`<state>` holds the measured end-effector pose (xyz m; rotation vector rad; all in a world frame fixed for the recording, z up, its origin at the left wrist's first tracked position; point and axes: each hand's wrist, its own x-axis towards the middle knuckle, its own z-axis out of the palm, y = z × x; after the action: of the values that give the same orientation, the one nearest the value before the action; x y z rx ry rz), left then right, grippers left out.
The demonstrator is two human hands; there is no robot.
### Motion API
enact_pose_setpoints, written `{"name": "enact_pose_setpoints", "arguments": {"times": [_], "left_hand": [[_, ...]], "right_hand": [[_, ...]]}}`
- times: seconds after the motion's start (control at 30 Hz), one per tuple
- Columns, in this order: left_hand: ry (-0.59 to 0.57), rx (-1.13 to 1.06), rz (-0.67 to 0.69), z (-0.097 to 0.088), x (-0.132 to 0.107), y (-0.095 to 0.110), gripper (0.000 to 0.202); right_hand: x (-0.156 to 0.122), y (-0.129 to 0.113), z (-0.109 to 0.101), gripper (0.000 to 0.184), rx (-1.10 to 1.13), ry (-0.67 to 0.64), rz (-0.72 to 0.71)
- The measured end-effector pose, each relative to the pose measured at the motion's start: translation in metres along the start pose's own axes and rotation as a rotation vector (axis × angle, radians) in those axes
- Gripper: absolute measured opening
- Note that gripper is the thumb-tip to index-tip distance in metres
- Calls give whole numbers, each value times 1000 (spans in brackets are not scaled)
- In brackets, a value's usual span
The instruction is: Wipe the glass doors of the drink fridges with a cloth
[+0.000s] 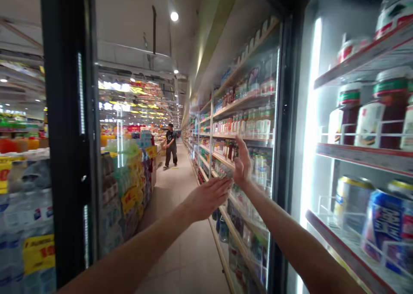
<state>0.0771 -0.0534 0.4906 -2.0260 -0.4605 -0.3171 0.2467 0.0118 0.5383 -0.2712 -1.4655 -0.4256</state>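
My left hand [209, 196] reaches in from the lower left, fingers stretched out flat and pointing right. Beside its fingertips, my right hand [243, 162] is held upright with its fingers extended. The fingertips of the left hand are at or very near the base of the right hand; I cannot tell if they touch. Nothing shows in either hand. Both are in front of the glass pane of an open cooler door, whose black frame [69, 134] runs down the left. The right forearm passes close to the cooler shelves.
Cooler shelves on the right hold dark bottles [348, 117] with green-banded caps and a blue can [383, 225] behind wire rails. Through the glass, a person [171, 145] stands in the aisle [167, 203], between stacked bottle packs [125, 190] and long drink shelves [245, 100].
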Motion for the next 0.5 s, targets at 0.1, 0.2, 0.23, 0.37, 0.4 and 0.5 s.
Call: {"name": "enact_pose_setpoints", "arguments": {"times": [0.1,0.2,0.23,0.37,0.4,0.5], "left_hand": [[102,63,-117,1,4,-7,36],[184,144,-230,-5,15,-21,37],[205,168,-268,-7,20,-24,37],[242,227,-398,-2,40,-21,39],[226,228,-379,3,43,-15,40],[118,182,-149,19,48,4,38]], "right_hand": [[-7,12,-10,54,22,-79,-39],[-19,27,-17,51,-179,-86,-108],[-23,32,-18,51,-272,-37,-104],[-32,41,-15,51,-422,177,34],[-33,42,-15,51,-405,199,66],[-31,42,-15,52,-317,224,128]]}}
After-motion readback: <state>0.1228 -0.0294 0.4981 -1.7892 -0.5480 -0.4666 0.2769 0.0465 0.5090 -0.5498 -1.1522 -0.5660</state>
